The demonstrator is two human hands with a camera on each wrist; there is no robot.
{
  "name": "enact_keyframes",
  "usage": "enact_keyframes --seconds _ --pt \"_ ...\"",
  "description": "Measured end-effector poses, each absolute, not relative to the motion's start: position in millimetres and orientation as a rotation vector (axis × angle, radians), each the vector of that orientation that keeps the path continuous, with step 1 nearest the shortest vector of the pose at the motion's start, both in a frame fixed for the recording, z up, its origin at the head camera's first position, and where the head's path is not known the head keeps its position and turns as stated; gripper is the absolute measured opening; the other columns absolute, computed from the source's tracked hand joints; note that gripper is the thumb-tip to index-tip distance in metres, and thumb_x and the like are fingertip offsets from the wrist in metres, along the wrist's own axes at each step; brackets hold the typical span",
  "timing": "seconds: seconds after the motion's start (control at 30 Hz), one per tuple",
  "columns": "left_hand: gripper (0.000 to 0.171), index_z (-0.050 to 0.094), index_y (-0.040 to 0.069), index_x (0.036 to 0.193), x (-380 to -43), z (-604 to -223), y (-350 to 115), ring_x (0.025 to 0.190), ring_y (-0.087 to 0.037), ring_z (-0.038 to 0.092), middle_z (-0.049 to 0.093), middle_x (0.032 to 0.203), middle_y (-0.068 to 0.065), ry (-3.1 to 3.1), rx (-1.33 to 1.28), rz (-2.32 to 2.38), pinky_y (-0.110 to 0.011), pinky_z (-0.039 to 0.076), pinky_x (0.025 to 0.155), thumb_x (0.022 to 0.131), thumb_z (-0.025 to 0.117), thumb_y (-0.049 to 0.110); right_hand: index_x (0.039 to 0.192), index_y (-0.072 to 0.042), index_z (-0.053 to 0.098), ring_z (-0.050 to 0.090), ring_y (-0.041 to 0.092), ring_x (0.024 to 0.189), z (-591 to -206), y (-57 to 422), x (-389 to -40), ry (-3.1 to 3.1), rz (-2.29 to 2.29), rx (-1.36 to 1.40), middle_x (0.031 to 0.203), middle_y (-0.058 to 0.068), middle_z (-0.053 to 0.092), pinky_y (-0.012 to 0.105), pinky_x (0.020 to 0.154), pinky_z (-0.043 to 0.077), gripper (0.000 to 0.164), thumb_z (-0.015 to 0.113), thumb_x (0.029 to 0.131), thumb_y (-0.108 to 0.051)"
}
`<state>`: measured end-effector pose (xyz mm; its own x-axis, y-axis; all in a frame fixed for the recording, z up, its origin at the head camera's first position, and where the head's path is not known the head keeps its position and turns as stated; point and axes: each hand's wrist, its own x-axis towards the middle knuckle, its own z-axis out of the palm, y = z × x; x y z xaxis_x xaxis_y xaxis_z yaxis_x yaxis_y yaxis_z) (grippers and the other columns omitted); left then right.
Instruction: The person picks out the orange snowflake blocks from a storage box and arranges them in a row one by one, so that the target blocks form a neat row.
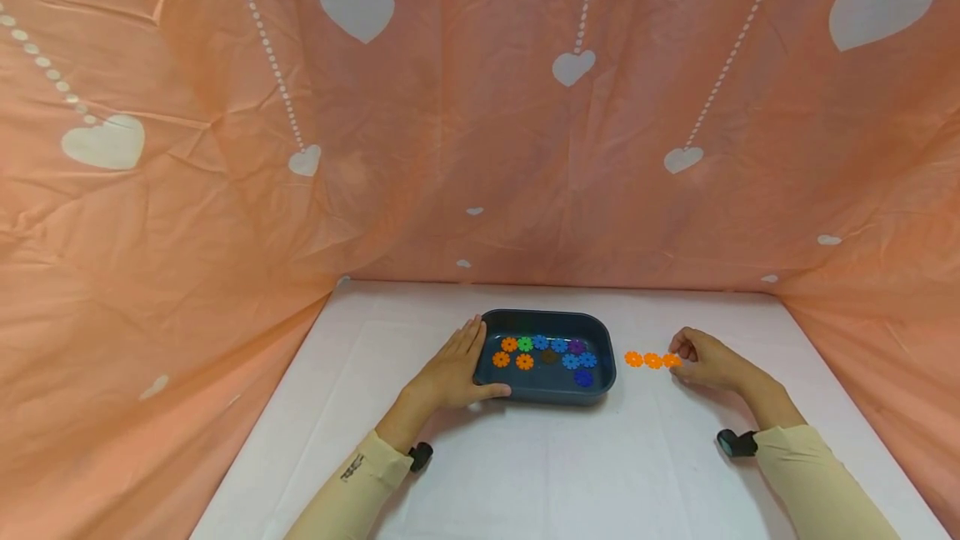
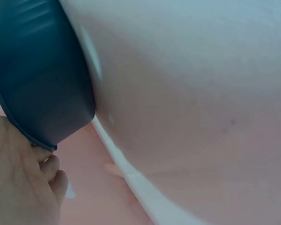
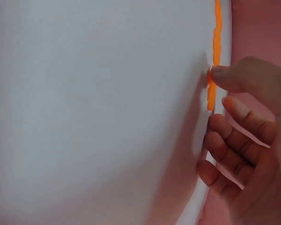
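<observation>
A dark blue-grey tray [image 1: 551, 397] holds several flower-shaped plastic discs: orange, green, blue, purple and a brown one. My left hand [image 1: 453, 365] rests against the tray's left end, its straight fingers along the side and the thumb along the front rim. In the left wrist view, the palm [image 2: 18, 173] lies beside the tray's wall [image 2: 47, 93]. To the right of the tray, three orange flower discs [image 1: 653, 361] form a row on the table. At the row's right end, my right hand [image 1: 708, 361] pinches the last orange disc [image 3: 210, 98] between thumb and finger.
A white cloth [image 1: 600, 473] covers the table. Behind it and at both sides hangs an orange-pink curtain [image 1: 517, 173] with white hearts. A small black camera [image 1: 422, 457] sits on the left wrist, another black camera [image 1: 737, 443] on the right.
</observation>
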<state>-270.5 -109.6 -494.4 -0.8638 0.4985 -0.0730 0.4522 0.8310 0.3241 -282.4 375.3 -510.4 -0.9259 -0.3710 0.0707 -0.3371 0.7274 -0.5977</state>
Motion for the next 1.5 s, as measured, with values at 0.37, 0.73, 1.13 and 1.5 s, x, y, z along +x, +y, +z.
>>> enact_keyframes --seconds 0.37,0.73,1.13,1.5 --pt "0.126 0.002 0.004 0.172 -271 -496 -110 0.167 -0.028 0.001 -0.004 0.181 -0.012 2.857 0.744 0.441 -0.045 0.008 0.135 0.092 0.062 0.081 0.102 0.001 0.064 0.050 0.018 0.082 -494 365 -285 3.012 -0.995 -0.777 0.090 0.004 0.059 0.030 0.069 0.046 0.025 0.083 0.086 -0.002" --pt "0.126 0.003 0.004 0.172 -271 -495 -109 0.167 -0.027 0.002 -0.003 0.181 -0.011 2.860 0.735 0.436 -0.045 0.007 0.135 0.092 0.063 0.081 0.104 -0.004 0.067 0.053 0.020 0.083 -467 327 -291 3.044 -0.936 -0.994 0.090 -0.002 0.060 0.035 0.073 0.051 0.026 0.086 0.086 -0.002" --pt "0.126 0.003 0.004 0.172 -271 -494 -108 0.167 -0.027 0.002 -0.004 0.181 -0.011 2.855 0.730 0.448 -0.045 0.007 0.135 0.092 0.063 0.080 0.108 -0.004 0.069 0.055 0.016 0.087 -455 273 -293 2.963 -1.023 -1.155 0.097 0.003 0.066 0.036 0.075 0.050 0.027 0.085 0.088 -0.001" --pt "0.126 0.003 0.003 0.172 -271 -496 -109 0.167 -0.028 0.002 -0.003 0.181 -0.012 2.869 0.745 0.437 -0.045 0.008 0.135 0.092 0.063 0.080 0.113 0.001 0.068 0.061 0.033 0.092 -467 235 -304 2.817 -1.004 -1.158 0.103 0.011 0.066 0.045 0.085 0.057 0.029 0.085 0.090 -0.002"
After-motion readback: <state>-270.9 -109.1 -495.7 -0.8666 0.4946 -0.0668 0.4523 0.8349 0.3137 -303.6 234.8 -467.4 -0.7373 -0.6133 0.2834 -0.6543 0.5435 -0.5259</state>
